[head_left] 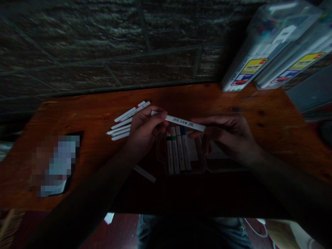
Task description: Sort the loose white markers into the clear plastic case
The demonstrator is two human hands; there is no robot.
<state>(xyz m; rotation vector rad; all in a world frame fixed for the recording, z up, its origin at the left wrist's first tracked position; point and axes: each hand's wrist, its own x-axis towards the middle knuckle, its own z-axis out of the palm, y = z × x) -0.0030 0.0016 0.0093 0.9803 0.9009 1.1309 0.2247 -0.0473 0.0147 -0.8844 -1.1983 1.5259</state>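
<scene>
A white marker pen (184,121) with dark printing is held level between my two hands, above the desk. The fingers of my left hand (146,126) pinch its left end, thumb on top. My right hand (228,133) grips the other end between thumb and fingers. Below the pen lies an opened clear plastic case (199,166) with several white markers (178,155) side by side in its left half, showing black, green and blue bands. A loose pile of white markers (127,121) rests beyond my left hand. One more marker (145,173) lies near my left wrist.
A phone (59,166), partly pixelated, lies on the wooden desk (98,103) at the left. Two tall clear marker cases (246,69) with yellow labels stand at the back right, by the dark brick-patterned wall (116,52). A white cable (256,233) hangs below the front edge.
</scene>
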